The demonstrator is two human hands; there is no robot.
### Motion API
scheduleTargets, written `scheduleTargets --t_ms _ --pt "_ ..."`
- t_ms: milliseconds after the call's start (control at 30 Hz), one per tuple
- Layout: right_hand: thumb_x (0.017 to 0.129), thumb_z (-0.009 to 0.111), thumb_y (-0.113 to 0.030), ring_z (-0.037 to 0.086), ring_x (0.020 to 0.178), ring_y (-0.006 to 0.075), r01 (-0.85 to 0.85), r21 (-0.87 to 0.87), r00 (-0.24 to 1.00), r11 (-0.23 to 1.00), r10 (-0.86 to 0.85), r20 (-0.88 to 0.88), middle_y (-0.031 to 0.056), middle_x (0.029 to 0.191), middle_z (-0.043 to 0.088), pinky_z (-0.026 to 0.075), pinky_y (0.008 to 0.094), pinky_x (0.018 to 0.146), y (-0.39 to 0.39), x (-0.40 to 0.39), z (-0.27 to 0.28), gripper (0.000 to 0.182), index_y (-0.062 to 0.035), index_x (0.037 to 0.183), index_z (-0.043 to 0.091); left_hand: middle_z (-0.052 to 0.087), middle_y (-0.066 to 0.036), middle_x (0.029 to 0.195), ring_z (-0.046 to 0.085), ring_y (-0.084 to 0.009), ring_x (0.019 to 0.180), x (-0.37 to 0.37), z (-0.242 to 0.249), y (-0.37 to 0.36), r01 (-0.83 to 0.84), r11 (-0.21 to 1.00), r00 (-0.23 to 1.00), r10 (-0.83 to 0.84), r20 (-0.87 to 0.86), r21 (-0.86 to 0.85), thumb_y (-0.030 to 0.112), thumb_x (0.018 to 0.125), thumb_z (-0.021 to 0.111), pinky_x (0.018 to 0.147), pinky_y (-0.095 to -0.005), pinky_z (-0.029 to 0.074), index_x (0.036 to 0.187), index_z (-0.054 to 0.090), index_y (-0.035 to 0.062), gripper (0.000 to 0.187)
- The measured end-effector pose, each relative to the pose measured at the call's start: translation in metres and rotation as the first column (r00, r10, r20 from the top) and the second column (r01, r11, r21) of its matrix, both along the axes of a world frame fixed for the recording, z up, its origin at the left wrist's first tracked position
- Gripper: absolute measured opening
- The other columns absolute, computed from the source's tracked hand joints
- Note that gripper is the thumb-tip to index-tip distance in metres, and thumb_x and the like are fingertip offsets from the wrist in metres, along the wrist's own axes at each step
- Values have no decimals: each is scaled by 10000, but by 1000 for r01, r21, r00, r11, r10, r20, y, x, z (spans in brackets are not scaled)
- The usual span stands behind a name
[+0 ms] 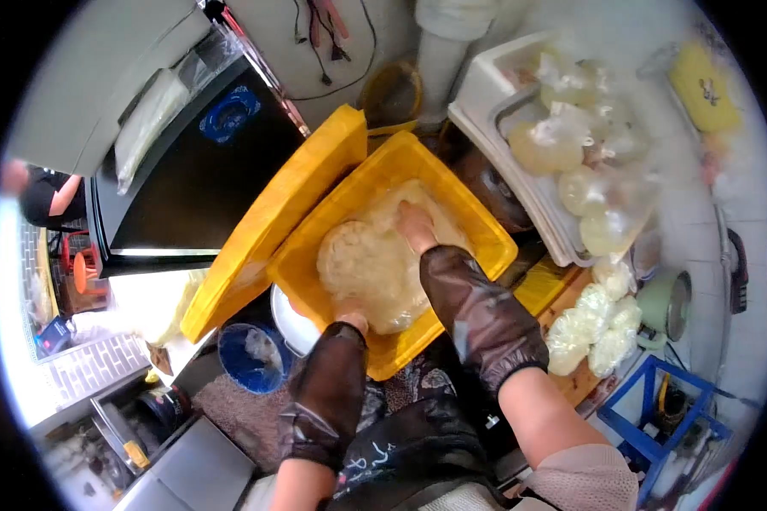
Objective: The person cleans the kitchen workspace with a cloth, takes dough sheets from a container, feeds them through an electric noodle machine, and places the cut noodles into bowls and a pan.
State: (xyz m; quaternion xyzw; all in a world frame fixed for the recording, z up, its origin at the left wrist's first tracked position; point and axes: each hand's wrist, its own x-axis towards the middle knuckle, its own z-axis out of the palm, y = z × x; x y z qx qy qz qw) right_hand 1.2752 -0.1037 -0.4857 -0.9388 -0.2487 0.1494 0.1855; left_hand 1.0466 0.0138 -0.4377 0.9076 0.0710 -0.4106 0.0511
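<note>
A pale, wet, shiny dough-like mass (358,264) lies in the deep yellow tub (483,223) in front of me. My right hand (415,226) presses into the mass near the tub's middle; its fingers are sunk in and hidden. At the tub's near left side, my left hand (352,317) is at the edge of the same mass, its fingers mostly out of sight. Dark, shiny sleeve covers (479,302) reach from both wrists up the forearms. A yellow lid (277,226) leans upright along the tub's left side.
A white bin (520,200) with several filled clear bags stands at the back right, and more pale bags (596,328) lie below it. Left of the tub are a blue bucket (254,358) and a black-topped cabinet (200,183). A blue frame (656,400) stands at the lower right.
</note>
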Motion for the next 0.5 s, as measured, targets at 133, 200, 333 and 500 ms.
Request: scheduleTargets --t_ms 133,200,333,500 --pt "849 613 -189 585 834 188 424 416 832 804 -164 -531 62 920 631 478 329 694 -77 -63 125 268 -17 1055 614 652 -166 1062 611 -309 1015 -34 3 1 -196 923 948 265 178 -331 104 738 632 881 -399 485 1018 687 102 286" --pt "867 629 -204 546 742 142 608 465 723 643 -206 -660 40 853 611 462 282 657 -112 -114 150 327 -12 1129 600 662 -173 989 630 -339 946 -35 28 -11 -324 901 869 404 285 -289 90 683 665 819 -420 505 958 686 72 277" --pt "825 680 -324 512 528 91 744 214 512 633 -335 -791 27 713 597 401 242 459 -200 -204 223 334 -27 964 610 670 -184 907 651 -372 872 -43 55 -6 -371 894 849 436 297 -253 79 657 681 740 -445 525 893 684 42 239" --pt "809 660 -130 540 594 95 835 220 495 504 -514 -701 48 802 632 417 251 475 -266 -323 302 260 9 1022 603 648 -223 874 634 -381 800 -65 51 -6 -425 843 747 533 398 -330 228 796 640 711 -454 510 968 629 24 268"
